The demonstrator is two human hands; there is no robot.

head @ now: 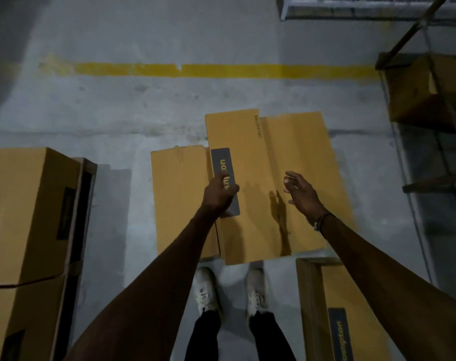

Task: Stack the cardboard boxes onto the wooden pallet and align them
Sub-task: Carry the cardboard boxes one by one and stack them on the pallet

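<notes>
A long cardboard box [258, 162] with a grey label lies tilted on top of other cardboard boxes [178, 201] on the floor ahead of my feet. My left hand [219, 192] grips its left edge at the label. My right hand [301, 191] hovers over the box's right part with fingers spread, touching nothing that I can see. At the left stands a stack of cardboard boxes [23, 217] on a dark wooden pallet [85, 204], of which only an edge shows.
Another labelled box [333, 308] lies at the lower right beside my right arm. A metal shelf rack [430, 142] holding a box [427, 92] stands at the right. A yellow line [195, 70] crosses the grey concrete floor beyond the boxes.
</notes>
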